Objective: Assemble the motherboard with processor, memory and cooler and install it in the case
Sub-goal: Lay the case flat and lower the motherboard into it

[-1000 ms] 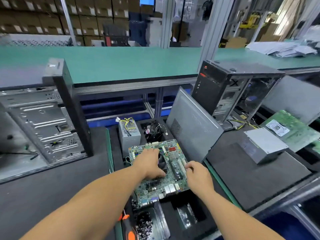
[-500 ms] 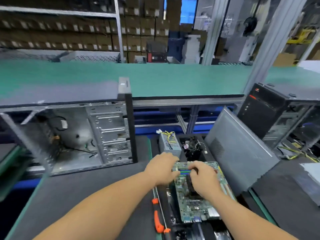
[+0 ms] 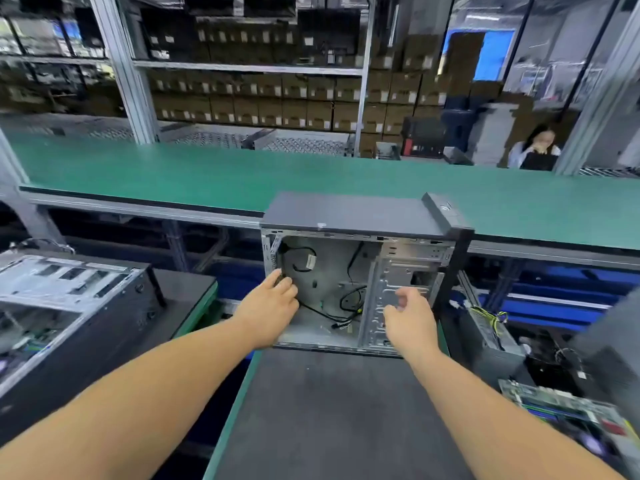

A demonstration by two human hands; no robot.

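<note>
Head view: an open computer case (image 3: 349,271) stands upright at the far end of a dark mat (image 3: 332,410), loose cables inside. The left hand (image 3: 268,306) reaches to its left edge, fingers straight, holding nothing. The right hand (image 3: 410,315) hovers before the drive bays, fingers loosely spread, empty. The motherboard (image 3: 561,407) lies near right, well apart from both hands.

Hidden, cropped and blurred parts

The left hand (image 3: 268,308) covers the open case's (image 3: 349,282) lower-left corner; right of the right hand (image 3: 410,318), which is motion-blurred, the motherboard (image 3: 568,408) is smeared and runs off the frame's right edge.
</note>
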